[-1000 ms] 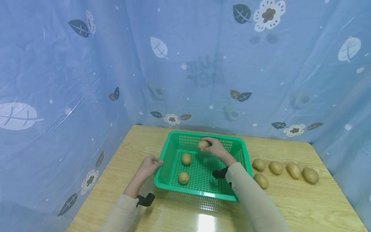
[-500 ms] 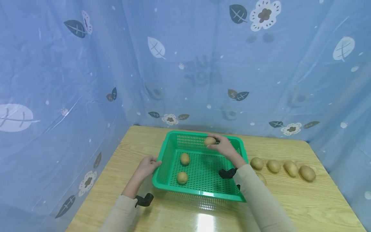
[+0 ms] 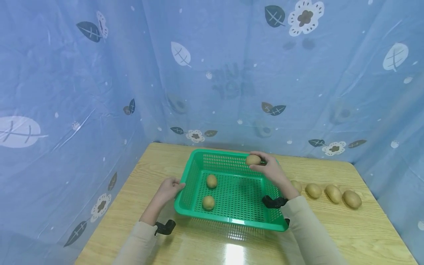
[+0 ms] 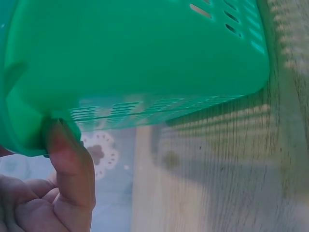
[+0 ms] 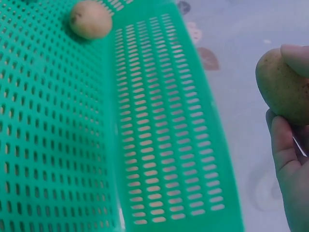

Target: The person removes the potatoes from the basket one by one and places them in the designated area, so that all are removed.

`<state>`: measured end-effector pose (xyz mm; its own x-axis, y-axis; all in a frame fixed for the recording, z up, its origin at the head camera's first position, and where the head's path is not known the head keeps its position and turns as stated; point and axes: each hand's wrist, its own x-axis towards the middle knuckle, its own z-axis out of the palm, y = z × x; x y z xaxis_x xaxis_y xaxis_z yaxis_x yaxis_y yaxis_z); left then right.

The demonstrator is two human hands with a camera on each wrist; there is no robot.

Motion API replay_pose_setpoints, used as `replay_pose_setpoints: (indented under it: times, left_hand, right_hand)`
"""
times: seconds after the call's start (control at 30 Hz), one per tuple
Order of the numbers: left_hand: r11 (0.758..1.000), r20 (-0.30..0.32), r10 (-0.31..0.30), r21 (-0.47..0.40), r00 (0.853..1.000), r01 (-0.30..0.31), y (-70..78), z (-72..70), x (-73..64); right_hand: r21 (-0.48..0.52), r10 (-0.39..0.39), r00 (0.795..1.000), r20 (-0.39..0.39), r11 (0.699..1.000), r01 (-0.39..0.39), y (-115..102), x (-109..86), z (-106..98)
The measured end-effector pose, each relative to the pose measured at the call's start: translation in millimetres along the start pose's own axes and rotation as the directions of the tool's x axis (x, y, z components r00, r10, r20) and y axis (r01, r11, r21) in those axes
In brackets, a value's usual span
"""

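Note:
A green slotted plastic basket (image 3: 232, 220) stands on the table. My left hand (image 3: 169, 190) pinches its left rim, and the left wrist view shows a finger (image 4: 72, 164) curled under the rim. Over the basket's back right part, my right hand (image 3: 274, 172) holds a potato (image 3: 253, 160) between thumb and fingers. In the right wrist view this potato (image 5: 280, 87) is up beyond the slotted wall (image 5: 164, 125). Two potatoes lie on the basket floor towards the left, one farther back (image 3: 211, 181) and one nearer the front (image 3: 208, 202).
Several potatoes (image 3: 313, 190) lie in a row on the wooden table (image 3: 357, 235) to the right of the basket. The right forearm partly covers the nearest one. Blue patterned curtain (image 3: 225, 92) surrounds the table at the back and sides.
My right hand has carried the potato rightwards, from over the basket's back middle towards its back right corner. A potato beside the basket is now hidden by the right arm. My left hand stays put.

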<state>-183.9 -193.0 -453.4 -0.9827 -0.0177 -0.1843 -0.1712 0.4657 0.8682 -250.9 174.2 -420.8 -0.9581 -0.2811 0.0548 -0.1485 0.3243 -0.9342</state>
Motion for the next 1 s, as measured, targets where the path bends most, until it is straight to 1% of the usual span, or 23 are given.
replay_pose_setpoints:
  times: [0.17, 0.33, 0.4, 0.57, 0.67, 0.7, 0.77, 0.83, 0.9, 1.0]
  left_hand:
    - [1.000, 0.004, -0.009, 0.002, 1.000, 0.009, 1.2, -0.3, -0.8]
    - [1.000, 0.006, -0.011, 0.000, 1.000, 0.011, 1.1, -0.6, -1.5]
    - [1.000, 0.007, -0.014, -0.002, 1.000, 0.014, 1.7, -0.6, -2.0]
    - [1.000, 0.003, -0.010, -0.004, 1.000, 0.010, 3.1, -0.6, -3.8]
    - [1.000, -0.003, -0.010, -0.002, 1.000, 0.010, 3.5, -1.0, -4.3]
    - [1.000, -0.003, -0.004, 0.004, 1.000, 0.004, 3.5, -1.5, -4.5]
    - [1.000, -0.001, 0.000, 0.004, 1.000, 0.000, 3.6, -2.0, -4.4]
    - [1.000, 0.005, 0.008, 0.001, 1.000, -0.008, 2.7, -2.0, -3.8]
    - [1.000, 0.010, 0.017, -0.008, 1.000, -0.017, 2.1, -1.8, -3.2]
    - [1.000, 0.016, 0.024, -0.021, 1.000, -0.024, 1.1, -1.3, -2.5]
  right_hand:
    - [-0.016, -0.022, 0.999, -0.022, 1.000, 0.022, -5.9, -16.8, -14.9]
    - [-0.021, -0.066, 0.996, -0.058, 0.998, 0.065, -11.1, -35.5, -32.0]
    - [-0.024, -0.075, 0.994, -0.083, 0.997, 0.073, -10.6, -43.0, -39.6]
    - [-0.046, -0.061, 0.983, -0.173, 0.997, 0.054, -4.4, -63.9, -55.8]
    - [-0.051, -0.079, 0.970, -0.231, 0.996, 0.069, 3.9, -75.2, -63.9]
    - [-0.039, -0.082, 0.964, -0.252, 0.996, 0.074, 7.7, -78.4, -66.0]
    - [-0.033, -0.077, 0.955, -0.287, 0.997, 0.071, 16.2, -85.4, -69.9]
    - [-0.031, -0.062, 0.948, -0.313, 0.998, 0.055, 26.2, -93.0, -73.1]
    - [0.001, -0.031, 0.943, -0.332, 0.999, 0.033, 36.1, -101.1, -75.6]
    - [-0.003, 0.000, 0.933, -0.360, 1.000, -0.001, 50.8, -112.7, -79.8]
